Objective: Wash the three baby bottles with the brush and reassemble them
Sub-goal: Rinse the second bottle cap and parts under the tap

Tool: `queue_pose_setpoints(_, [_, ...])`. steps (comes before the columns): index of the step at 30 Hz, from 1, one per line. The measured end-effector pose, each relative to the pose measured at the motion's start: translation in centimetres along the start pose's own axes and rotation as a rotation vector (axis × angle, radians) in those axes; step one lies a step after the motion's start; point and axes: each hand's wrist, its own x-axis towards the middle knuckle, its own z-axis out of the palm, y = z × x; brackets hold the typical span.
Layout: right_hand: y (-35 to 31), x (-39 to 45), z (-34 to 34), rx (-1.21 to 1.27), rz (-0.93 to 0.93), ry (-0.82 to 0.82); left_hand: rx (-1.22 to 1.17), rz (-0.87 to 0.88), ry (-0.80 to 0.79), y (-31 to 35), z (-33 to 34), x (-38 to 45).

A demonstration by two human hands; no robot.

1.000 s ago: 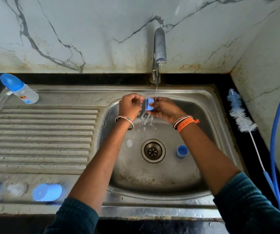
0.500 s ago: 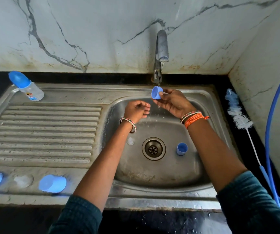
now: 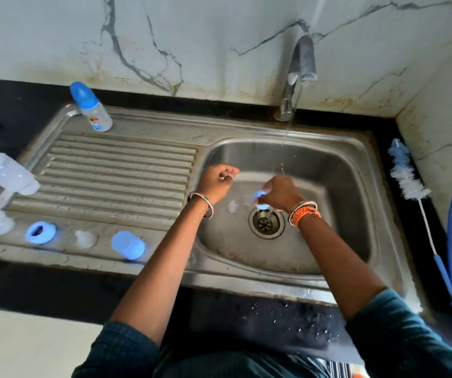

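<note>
Over the sink basin [image 3: 336, 165], the right hand [image 3: 280, 193] curls its fingers around a blurred blue bottle part [image 3: 259, 196] just above the drain [image 3: 266, 223]. The left hand [image 3: 218, 182] hovers beside it, fingers loosely curled, holding nothing I can make out; the brush [image 3: 407, 175] lies on the counter to the right

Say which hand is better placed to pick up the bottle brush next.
Right. The bottle brush lies on the counter right of the sink, nearer the right hand, though it holds a blue part. The left hand is farther.
</note>
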Motion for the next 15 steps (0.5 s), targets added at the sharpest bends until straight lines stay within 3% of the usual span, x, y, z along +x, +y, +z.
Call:
queue_pose_setpoints(3, [-2.2,-0.9,1.0,0.034,0.01,0.066,-0.025,0.004,-0.027,0.3,-3.1,-1.8])
queue_pose_setpoints(9, [-13.1,-2.1,2.1,0.116,-0.345,0.035,-0.121,0.125,0.149,0.5,-12.8,-4.6])
queue_pose_setpoints(12, [-19.4,-3.0,4.3,0.23,-0.535,-0.072,-0.113,0.155,0.272,-0.5,-18.7,-6.3])
queue_pose_setpoints(15, [-24.7,-3.1,8.0,0.167,-0.652,-0.182,-0.088,0.159,0.38,-2.4,-24.6,-8.1])
